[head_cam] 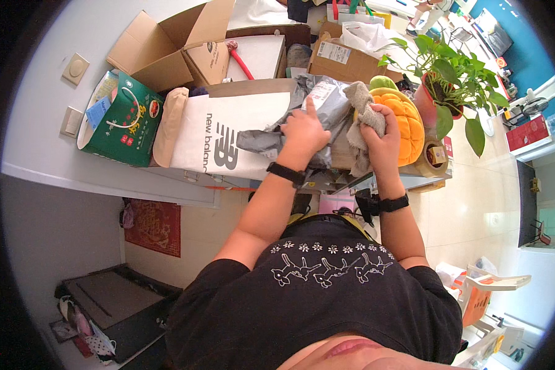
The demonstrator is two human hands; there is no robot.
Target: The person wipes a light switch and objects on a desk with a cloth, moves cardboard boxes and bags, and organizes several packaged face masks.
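Note:
My left hand (306, 134) lies on a crumpled grey plastic mailer bag (335, 99), its index finger stretched out near a white label. Between the thumb and fingers of my right hand (384, 141) is a bunched grey-beige cloth (357, 134), which hangs down beside the mailer. Partly under the mailer is a white New Balance bag (189, 125). Just right of my right hand sits an orange pineapple-shaped plush cushion (404, 127) with a green top. The underside of the mailer is hidden.
A green paper gift bag (134, 125) stands at the left, near an open cardboard box (162, 51). Behind are a red-handled tool (240, 60) and a labelled carton (344, 55). A potted pothos (448, 88) and a tape roll (432, 159) are at the right.

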